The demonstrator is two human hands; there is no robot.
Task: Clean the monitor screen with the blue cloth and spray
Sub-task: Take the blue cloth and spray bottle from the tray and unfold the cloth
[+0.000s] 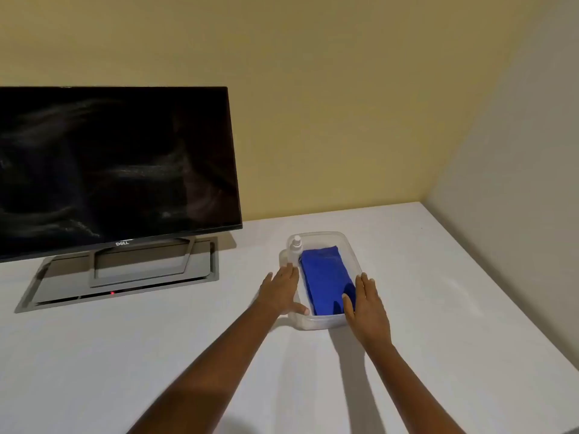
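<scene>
A black monitor (116, 164) with a smeared, dusty screen stands on a grey stand at the left. To its right a clear plastic container (344, 238) holds a folded blue cloth (326, 277) and a small white spray bottle (296, 249), upright in its far left corner. My left hand (280, 292) lies flat against the container's left wall, thumb over the near rim. My right hand (368, 305) presses on the right wall, thumb inside touching the cloth. Both hands grip the container between them.
The white table (156, 355) runs to a right edge beside a pale wall (517, 183). A yellow wall (329, 89) stands behind. The grey monitor base (125, 277) shows a small red light at its front.
</scene>
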